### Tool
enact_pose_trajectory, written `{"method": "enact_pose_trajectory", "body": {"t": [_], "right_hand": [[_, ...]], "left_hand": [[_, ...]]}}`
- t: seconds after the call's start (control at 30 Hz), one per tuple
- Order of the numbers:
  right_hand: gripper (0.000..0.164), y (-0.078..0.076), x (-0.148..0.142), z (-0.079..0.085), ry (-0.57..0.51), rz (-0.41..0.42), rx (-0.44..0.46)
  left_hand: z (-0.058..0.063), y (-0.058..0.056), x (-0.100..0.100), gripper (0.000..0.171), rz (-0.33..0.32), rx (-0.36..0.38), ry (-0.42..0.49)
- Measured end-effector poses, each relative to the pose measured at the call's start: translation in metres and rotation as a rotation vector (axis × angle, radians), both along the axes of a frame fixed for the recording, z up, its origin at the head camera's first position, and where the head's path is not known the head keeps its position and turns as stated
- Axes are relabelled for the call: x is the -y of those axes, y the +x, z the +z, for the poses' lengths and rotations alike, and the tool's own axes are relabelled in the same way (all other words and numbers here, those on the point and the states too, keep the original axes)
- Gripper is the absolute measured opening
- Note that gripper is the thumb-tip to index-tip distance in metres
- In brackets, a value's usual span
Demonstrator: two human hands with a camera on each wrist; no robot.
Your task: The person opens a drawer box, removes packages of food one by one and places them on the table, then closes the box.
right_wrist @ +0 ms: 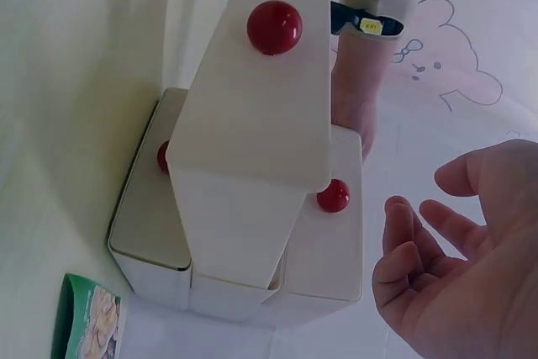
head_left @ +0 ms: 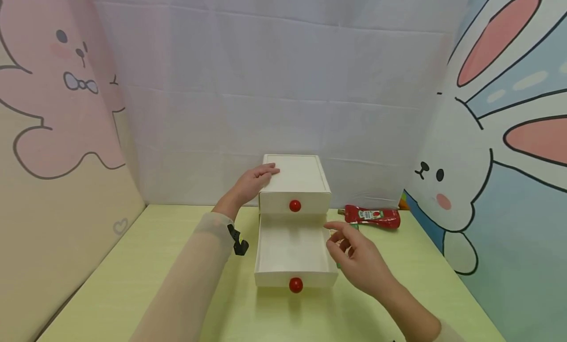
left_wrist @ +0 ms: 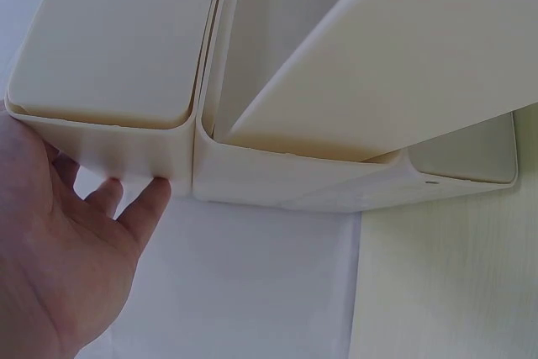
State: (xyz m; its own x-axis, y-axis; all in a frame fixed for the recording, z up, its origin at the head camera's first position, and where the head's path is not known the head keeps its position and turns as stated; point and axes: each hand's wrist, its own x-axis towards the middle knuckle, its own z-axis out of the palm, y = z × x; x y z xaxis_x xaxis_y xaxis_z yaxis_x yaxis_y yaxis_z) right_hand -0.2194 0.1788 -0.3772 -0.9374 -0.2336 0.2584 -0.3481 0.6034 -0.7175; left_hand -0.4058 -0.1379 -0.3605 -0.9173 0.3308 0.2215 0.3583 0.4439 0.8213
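Note:
A white cabinet [head_left: 296,172] with three stacked drawers and red ball knobs stands in the middle of the table. Its middle drawer [head_left: 292,246] is pulled far out, and the part of its inside in view holds nothing. The top drawer [right_wrist: 324,245] and the bottom drawer [right_wrist: 151,199] are closed in the right wrist view. My left hand [head_left: 254,182] rests on the cabinet's top left edge, its fingers against the cabinet in the left wrist view [left_wrist: 76,250]. To the right of the pulled-out drawer hovers my right hand [head_left: 359,258], fingers loosely bent, holding nothing.
On the table behind my right hand lies a red ketchup pouch [head_left: 374,217]. A green printed packet [right_wrist: 94,321] shows partly at the right wrist view's edge, mostly hidden by my right hand in the head view. A white curtain [head_left: 274,86] and cartoon-printed side panels surround the table.

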Motion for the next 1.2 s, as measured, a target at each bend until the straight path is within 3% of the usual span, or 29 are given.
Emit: {"method": "enact_pose_trajectory", "body": {"t": [0.3, 0.7, 1.2], "right_hand": [[0.038, 0.016, 0.014, -0.004, 0.041, 0.144, 0.034], [0.036, 0.021, 0.024, -0.02, 0.162, 0.413, 0.155], [0.043, 0.014, 0.032, -0.048, 0.224, 0.508, 0.223]], "left_hand": [[0.002, 0.002, 0.001, 0.047, 0.014, 0.017, 0.018], [0.003, 0.005, 0.001, 0.047, 0.009, 0.007, 0.018], [0.003, 0.005, -0.001, 0.046, 0.007, 0.008, 0.004]]}}
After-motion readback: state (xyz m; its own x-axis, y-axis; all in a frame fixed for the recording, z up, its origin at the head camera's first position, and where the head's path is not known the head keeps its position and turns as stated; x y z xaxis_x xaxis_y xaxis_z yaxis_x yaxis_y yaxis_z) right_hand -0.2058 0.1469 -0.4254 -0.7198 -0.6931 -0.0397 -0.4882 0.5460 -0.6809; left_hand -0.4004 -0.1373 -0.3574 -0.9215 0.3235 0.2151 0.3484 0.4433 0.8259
